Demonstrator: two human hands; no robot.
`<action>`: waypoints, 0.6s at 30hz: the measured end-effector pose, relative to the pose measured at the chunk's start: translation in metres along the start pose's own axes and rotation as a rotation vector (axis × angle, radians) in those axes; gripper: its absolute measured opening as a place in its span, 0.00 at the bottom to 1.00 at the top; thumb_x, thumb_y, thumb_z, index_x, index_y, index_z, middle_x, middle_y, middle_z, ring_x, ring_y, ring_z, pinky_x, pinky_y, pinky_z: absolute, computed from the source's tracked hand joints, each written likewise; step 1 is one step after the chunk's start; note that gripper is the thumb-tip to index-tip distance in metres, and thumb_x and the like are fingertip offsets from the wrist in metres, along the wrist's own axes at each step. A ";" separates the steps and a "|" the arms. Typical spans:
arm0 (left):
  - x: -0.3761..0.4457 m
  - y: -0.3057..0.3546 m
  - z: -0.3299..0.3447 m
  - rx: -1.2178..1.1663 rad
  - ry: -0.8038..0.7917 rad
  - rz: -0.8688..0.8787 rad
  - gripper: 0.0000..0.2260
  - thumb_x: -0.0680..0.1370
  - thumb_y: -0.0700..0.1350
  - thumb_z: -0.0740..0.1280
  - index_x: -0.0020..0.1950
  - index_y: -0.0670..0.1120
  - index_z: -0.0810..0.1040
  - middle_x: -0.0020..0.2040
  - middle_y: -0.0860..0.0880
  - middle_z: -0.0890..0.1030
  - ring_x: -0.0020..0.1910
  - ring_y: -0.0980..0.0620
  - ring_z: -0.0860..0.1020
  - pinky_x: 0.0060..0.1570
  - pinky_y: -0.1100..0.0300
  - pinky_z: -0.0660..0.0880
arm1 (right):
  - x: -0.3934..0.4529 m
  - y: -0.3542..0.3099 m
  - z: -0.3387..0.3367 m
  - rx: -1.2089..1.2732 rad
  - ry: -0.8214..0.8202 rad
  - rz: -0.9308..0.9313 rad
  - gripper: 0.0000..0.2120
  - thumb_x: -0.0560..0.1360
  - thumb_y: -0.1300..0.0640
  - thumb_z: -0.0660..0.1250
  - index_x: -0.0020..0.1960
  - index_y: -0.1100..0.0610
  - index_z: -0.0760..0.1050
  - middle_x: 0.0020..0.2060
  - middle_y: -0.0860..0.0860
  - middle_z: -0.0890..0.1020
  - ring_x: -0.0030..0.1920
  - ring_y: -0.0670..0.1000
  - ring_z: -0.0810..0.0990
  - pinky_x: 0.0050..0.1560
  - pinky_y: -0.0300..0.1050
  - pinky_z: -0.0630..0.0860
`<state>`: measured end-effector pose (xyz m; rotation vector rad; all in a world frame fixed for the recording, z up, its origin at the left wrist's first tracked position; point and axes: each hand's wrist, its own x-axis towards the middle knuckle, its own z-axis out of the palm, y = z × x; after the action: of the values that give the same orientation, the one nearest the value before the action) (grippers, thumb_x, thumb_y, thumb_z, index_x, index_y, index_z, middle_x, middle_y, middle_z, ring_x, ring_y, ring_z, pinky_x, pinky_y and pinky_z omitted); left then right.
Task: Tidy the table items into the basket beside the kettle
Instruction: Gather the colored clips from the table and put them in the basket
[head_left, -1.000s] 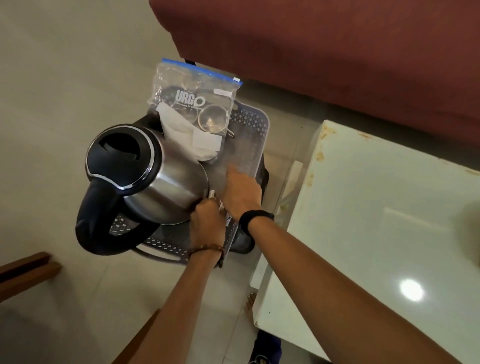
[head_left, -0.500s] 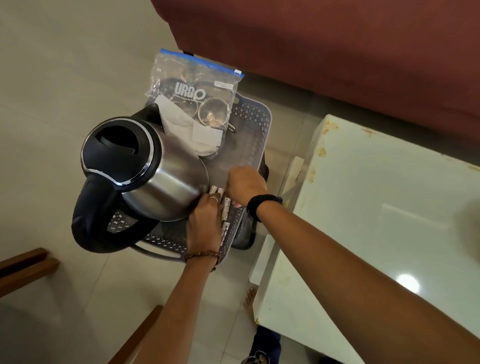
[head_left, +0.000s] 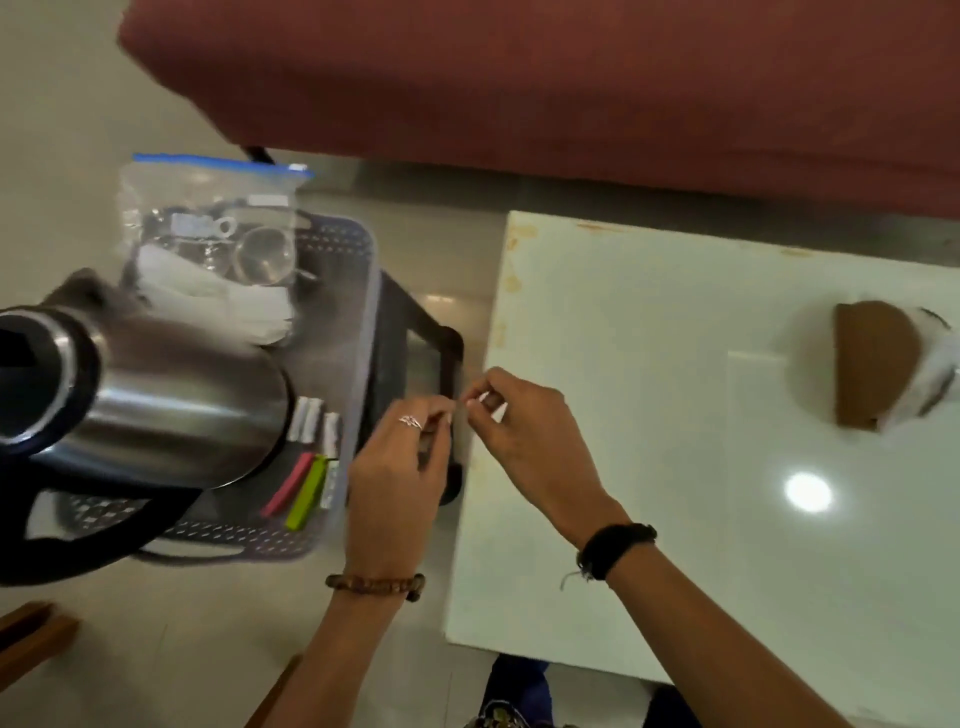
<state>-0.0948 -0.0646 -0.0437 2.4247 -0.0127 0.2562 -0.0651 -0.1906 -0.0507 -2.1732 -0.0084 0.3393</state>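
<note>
A grey perforated basket (head_left: 364, 291) sits at the left and holds a steel kettle (head_left: 171, 410) with a black lid. Beside the kettle in the basket lie small white cylinders (head_left: 309, 426), a pink stick (head_left: 288, 486) and a green stick (head_left: 307, 491). A clear zip bag (head_left: 208, 228) with metal items leans at the basket's far end. My left hand (head_left: 400, 483) and my right hand (head_left: 524, 431) hover between the basket and the white table (head_left: 649, 364), fingertips pinched close together. I see nothing held in either hand.
A brown and white object (head_left: 878, 374) rests on the table's right side. The basket stands on a black stool (head_left: 439, 364). A dark red sofa (head_left: 571, 78) runs along the back. A wooden piece (head_left: 31, 634) lies on the tiled floor at bottom left.
Both hands have pulled out of the basket and moved right, to the gap by the table's edge. The white cylinders and coloured sticks now lie uncovered beside the kettle.
</note>
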 end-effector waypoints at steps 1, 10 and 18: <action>-0.006 0.017 0.015 -0.030 -0.047 0.042 0.06 0.71 0.35 0.69 0.46 0.35 0.80 0.41 0.39 0.83 0.39 0.48 0.81 0.50 0.64 0.72 | -0.012 0.017 -0.018 -0.001 0.028 0.047 0.04 0.76 0.55 0.63 0.48 0.53 0.76 0.39 0.47 0.80 0.31 0.41 0.73 0.33 0.34 0.68; -0.067 0.183 0.173 -0.124 -0.558 0.167 0.05 0.77 0.39 0.64 0.49 0.45 0.78 0.45 0.50 0.81 0.39 0.53 0.80 0.42 0.61 0.77 | -0.135 0.180 -0.180 0.051 0.281 0.457 0.04 0.77 0.55 0.62 0.49 0.51 0.75 0.37 0.47 0.81 0.33 0.52 0.79 0.39 0.53 0.79; -0.127 0.351 0.335 -0.127 -0.709 0.459 0.04 0.75 0.38 0.66 0.47 0.45 0.79 0.43 0.49 0.82 0.35 0.51 0.80 0.38 0.63 0.74 | -0.245 0.328 -0.334 0.244 0.629 0.718 0.04 0.76 0.56 0.61 0.47 0.51 0.75 0.36 0.48 0.82 0.34 0.52 0.79 0.40 0.53 0.79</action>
<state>-0.1861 -0.5550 -0.0909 2.2337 -0.8736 -0.4008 -0.2579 -0.6823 -0.0704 -1.8866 1.1182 0.0294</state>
